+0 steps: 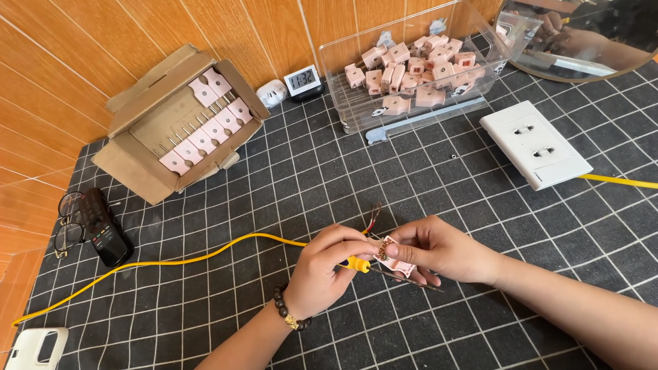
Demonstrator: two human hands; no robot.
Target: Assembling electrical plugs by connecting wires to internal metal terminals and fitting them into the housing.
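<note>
**Two hands work a pink plug over the grid mat**

While the left hand point(327, 264) curls around a yellow-handled screwdriver point(358, 263), the right hand point(433, 248) pinches a small pink plug point(396, 257) between thumb and fingers. Both hands meet near the middle of the black grid mat point(288, 178), just above its surface, and the screwdriver's end sits against the plug. Bare wire ends point(374, 218) stick up just behind the hands, at the end of a yellow cable point(171, 262) that runs off to the left edge.

A beaded bracelet point(286, 312) circles the left wrist. At the far left an open cardboard box point(179, 123) holds a row of pink plugs. Behind it stand a small digital clock point(303, 81) and a clear bin point(411, 65) full of pink plug shells. A white socket plate point(534, 144) lies to the right with another yellow cable leaving it. Glasses point(68, 220) and a black remote point(104, 227) rest by the mat's left edge.
</note>
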